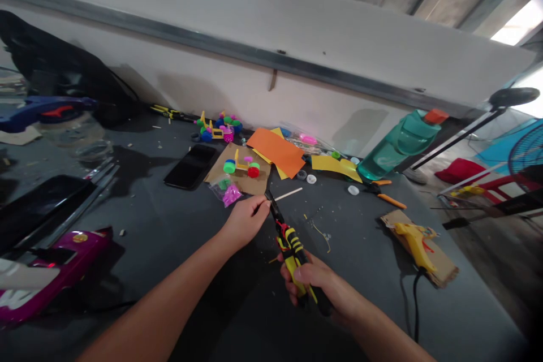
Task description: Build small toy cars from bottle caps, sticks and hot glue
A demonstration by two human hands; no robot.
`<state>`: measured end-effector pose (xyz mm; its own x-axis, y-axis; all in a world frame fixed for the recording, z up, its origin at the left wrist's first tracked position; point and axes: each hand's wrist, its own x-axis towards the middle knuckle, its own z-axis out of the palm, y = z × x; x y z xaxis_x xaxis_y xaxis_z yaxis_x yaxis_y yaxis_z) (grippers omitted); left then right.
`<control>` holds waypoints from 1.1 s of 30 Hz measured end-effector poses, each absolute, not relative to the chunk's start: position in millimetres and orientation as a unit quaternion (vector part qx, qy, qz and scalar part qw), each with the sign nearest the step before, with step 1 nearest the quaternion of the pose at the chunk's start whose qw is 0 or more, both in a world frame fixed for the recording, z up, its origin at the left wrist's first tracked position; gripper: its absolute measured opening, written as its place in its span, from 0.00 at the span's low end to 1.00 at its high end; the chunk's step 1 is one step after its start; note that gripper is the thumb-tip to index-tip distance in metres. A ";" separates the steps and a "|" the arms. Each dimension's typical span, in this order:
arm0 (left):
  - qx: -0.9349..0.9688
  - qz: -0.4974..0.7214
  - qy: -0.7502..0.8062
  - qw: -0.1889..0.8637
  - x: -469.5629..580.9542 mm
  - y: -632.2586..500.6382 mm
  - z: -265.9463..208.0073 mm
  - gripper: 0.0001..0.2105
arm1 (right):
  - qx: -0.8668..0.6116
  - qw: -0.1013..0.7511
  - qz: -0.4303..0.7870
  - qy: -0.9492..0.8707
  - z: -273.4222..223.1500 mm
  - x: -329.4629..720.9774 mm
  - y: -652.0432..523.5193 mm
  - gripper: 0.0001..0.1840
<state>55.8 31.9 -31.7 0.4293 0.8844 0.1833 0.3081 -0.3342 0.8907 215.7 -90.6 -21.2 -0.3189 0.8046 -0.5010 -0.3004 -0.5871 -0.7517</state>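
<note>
My left hand [246,218] is closed in a pinch at the near end of a thin pale stick [291,194], which points away to the right. In my right hand [314,278] are pliers with yellow-and-black handles [291,246], the fingers wrapped round the grips. The dark jaws meet the stick right beside my left fingertips; whether they bite into it cannot be made out. Just beyond my left hand lies a small bag with a pink piece [231,194], and behind it a small toy with coloured wheels [241,166] sits on cardboard [216,174].
A phone [190,167] lies left of the cardboard. Orange paper [275,150] and a teal bottle [401,147] are toward the wall. At right, a yellow glue gun [418,243] rests on cardboard near orange-handled pliers [391,200]. A purple device [80,260] stands at left.
</note>
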 end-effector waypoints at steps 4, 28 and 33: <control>0.750 0.342 0.391 0.411 53.2 34.8 -32.9 0.14 | -0.451 0.360 0.768 -0.278 -23.7 216.8 -90.6 0.26; 0.724 0.365 0.421 0.407 61.7 29.6 -33.9 0.15 | -0.512 0.356 0.727 -0.289 -33.9 208.3 -91.5 0.19; 0.730 0.356 0.414 0.411 64.6 26.9 -35.7 0.15 | -0.564 0.355 0.691 -0.280 -16.5 201.2 -90.4 0.16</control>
